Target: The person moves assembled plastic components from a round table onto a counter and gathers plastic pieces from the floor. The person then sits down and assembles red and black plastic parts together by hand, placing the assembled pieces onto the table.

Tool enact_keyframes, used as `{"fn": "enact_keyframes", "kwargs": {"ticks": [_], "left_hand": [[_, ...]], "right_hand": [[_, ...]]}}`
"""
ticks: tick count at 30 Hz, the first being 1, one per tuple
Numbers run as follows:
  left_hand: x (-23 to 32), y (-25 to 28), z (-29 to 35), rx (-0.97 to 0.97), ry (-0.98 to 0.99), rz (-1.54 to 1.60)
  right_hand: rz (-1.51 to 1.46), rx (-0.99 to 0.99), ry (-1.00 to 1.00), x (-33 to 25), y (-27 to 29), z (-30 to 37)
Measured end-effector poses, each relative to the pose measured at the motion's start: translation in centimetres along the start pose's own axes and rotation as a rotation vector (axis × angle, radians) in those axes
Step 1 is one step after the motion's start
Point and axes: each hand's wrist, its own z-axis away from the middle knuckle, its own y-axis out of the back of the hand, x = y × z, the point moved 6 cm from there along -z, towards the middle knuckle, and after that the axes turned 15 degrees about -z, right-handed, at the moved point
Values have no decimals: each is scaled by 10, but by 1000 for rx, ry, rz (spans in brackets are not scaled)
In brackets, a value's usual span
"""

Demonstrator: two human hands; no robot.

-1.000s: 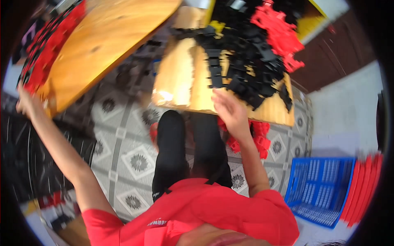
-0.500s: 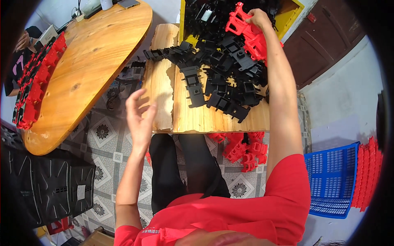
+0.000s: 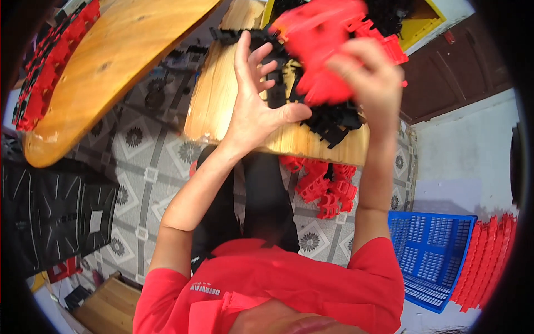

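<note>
My right hand (image 3: 371, 78) grips a red moulded plastic frame (image 3: 322, 47), smeared by motion, over the wooden bench. To its left my left hand (image 3: 258, 100) holds nothing, its fingers spread and its thumb pointing toward the red frame without visibly touching it. Beneath both hands lies a pile of black plastic brackets (image 3: 332, 123), partly hidden by the red frame and my hands. More red plastic (image 3: 381, 42) shows just behind the held frame; whether it belongs to the same piece I cannot tell.
A yellow crate (image 3: 424, 25) stands at the bench's far end. Left is an oval wooden table (image 3: 119, 53) with a row of red and black parts (image 3: 58, 64). Red parts (image 3: 325, 186) lie below the bench. A blue basket (image 3: 431, 256) is at right, a black crate (image 3: 55, 214) at left.
My right hand has brought the red frame down and nearer from the far crate. My left hand has moved right and up toward it. The view has shifted a little.
</note>
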Motion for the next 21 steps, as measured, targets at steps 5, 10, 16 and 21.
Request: {"fn": "enact_keyframes", "kwargs": {"ticks": [5,10,16,21], "left_hand": [[-47,37,83,151,438,393],[-89,82,185,227,759,546],[-70,97,185,373,772,646],[-65,96,162,320,778,719]], "right_hand": [[-291,-421,-120,-10,-132,126],[-302,-255,-445,63,-122,100],[457,-334,-313,140,-131,67],[386,-257,-104,148,-124,80]]}}
